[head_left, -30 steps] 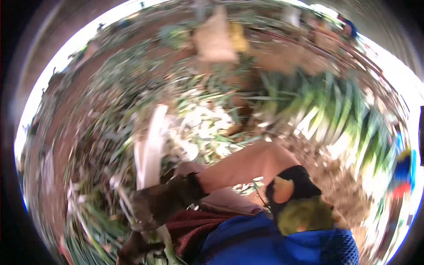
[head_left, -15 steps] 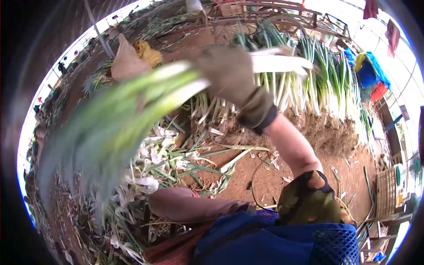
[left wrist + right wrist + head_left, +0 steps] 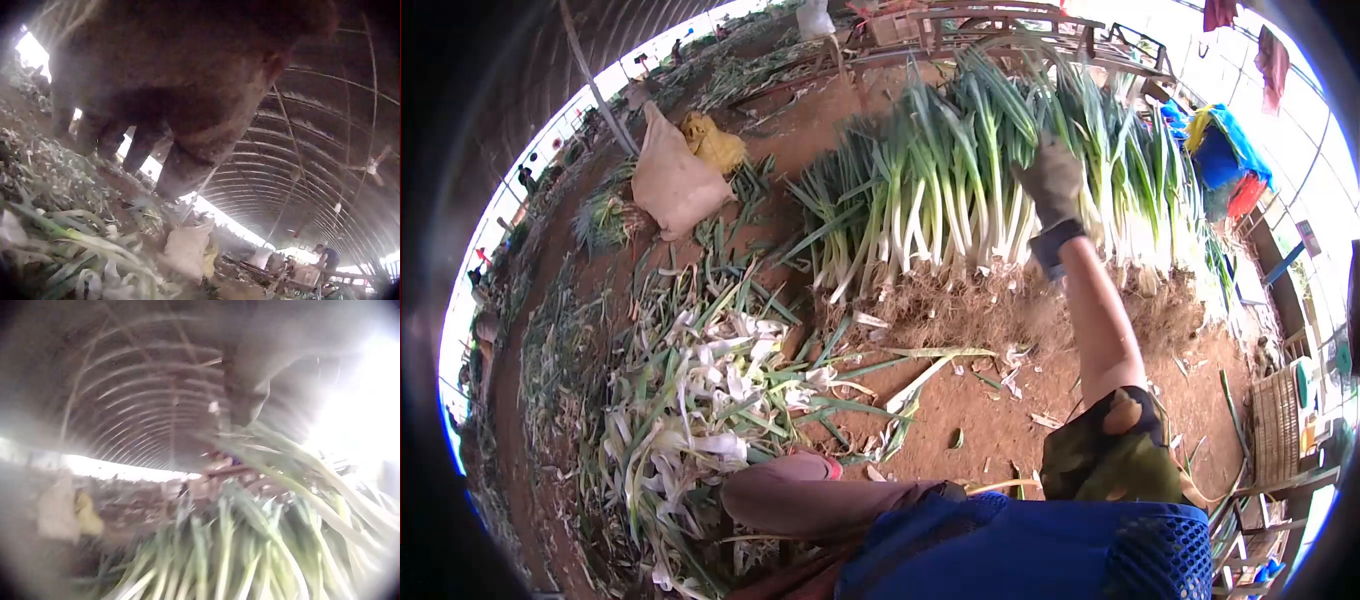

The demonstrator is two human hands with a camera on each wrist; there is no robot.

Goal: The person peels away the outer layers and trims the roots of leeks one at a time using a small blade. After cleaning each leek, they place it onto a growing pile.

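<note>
Right hand: the gloved right hand (image 3: pixel 1055 180) was right of centre in the upper half of the head view, among the green leaves of the leeks; whether its fingers pinched any could not be told
Left hand: the gloved left hand (image 3: pixel 169 106) filled the upper part of the left wrist view, its fingers hanging down with gaps between them
Leeks: the leeks (image 3: pixel 940 190) lined the upper centre and right of the head view, leaves toward the top, white shafts below; in the right wrist view some stalks slanted across the right half
Roots: brown roots (image 3: pixel 1020 310) fringed the row's lower edge
Trimmings: a heap of loose leaves (image 3: pixel 700 390) spread over the lower left of the head view
Sacks: a pale sack (image 3: pixel 675 185) sat beside a yellow sack (image 3: pixel 715 142), upper left
Clothing: a camouflage sleeve (image 3: pixel 1115 455) and blue garment (image 3: pixel 1020 550) showed at lower right and bottom
Basket: a woven basket (image 3: pixel 1275 425) stood near the right edge
</note>
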